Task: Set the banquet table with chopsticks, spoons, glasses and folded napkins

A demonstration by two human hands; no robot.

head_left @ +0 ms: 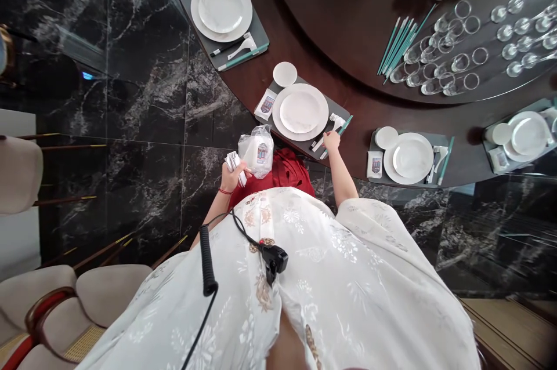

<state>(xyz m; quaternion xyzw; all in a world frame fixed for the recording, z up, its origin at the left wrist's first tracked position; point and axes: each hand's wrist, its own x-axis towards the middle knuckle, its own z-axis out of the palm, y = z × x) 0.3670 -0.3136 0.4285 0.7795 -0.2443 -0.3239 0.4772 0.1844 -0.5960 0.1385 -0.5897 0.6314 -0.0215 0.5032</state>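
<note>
My left hand [232, 177] is closed around a bunch of slim white paper packets [234, 162] and a clear plastic bag [256, 149] with a white printed packet inside. Over the right edge of the middle placemat [282, 137], my right hand [331, 140] pinches a slim white packet [318, 145], partly hidden by the fingers. Beside it lie a teal stick-shaped sleeve [347, 125] and a white spoon [337, 121]. Stacked white plates [321, 122], a small bowl [285, 73] and a printed tissue packet [266, 104] are on or by this placemat.
Similar settings have stacked plates [221, 9] at upper left and plates [408, 158] to the right. Several glasses [460, 61] and teal sticks [397, 48] stand or lie on the raised turntable [331, 22]. Pale chairs [113, 289] are at lower left.
</note>
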